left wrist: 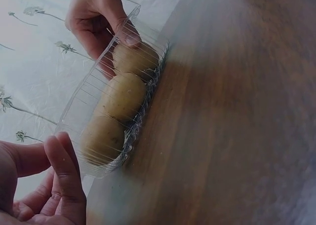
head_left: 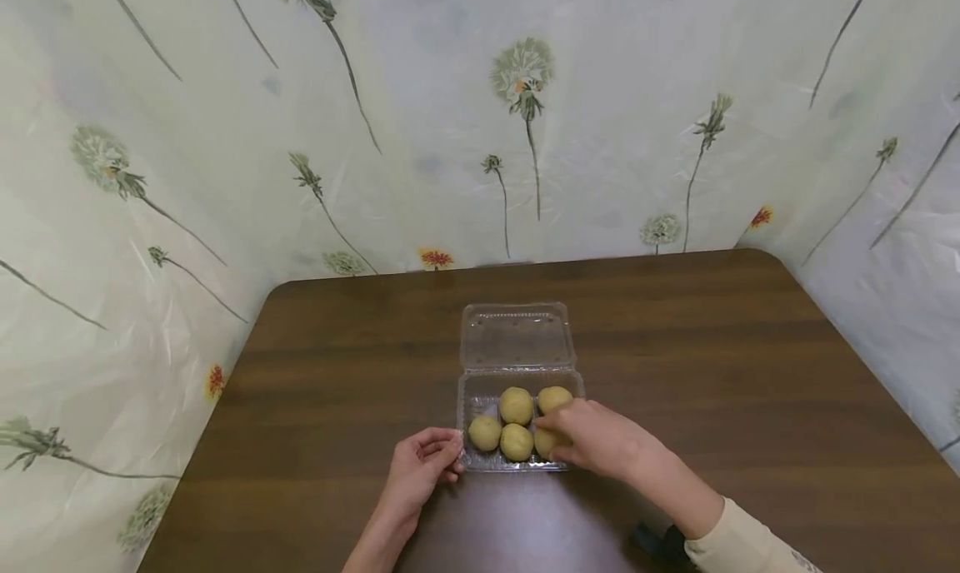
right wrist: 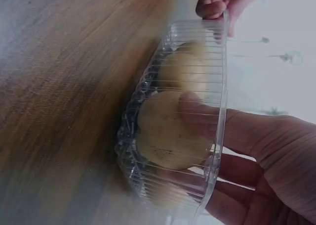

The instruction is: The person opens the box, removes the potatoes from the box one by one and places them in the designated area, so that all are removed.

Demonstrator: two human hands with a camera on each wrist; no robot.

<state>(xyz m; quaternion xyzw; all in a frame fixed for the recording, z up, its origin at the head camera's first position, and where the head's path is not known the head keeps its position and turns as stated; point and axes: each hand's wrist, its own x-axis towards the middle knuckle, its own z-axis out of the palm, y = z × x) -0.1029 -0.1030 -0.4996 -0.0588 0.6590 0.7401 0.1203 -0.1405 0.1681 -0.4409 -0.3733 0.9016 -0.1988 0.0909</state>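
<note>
Near right in the box (head_left: pixel 481 404), I record the right hand (head_left: pixel 603 438) gripping a potato (head_left: pixel 547 443), left hand (head_left: pixel 426 466) pinching its left rim (head_left: pixel 461 405).

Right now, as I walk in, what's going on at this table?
A person's right hand grips the front-right one of five round, yellowish items in a clear plastic container. Their left hand pinches the container's left edge. The lid is open at the back, and everything sits on a brown table.
</note>
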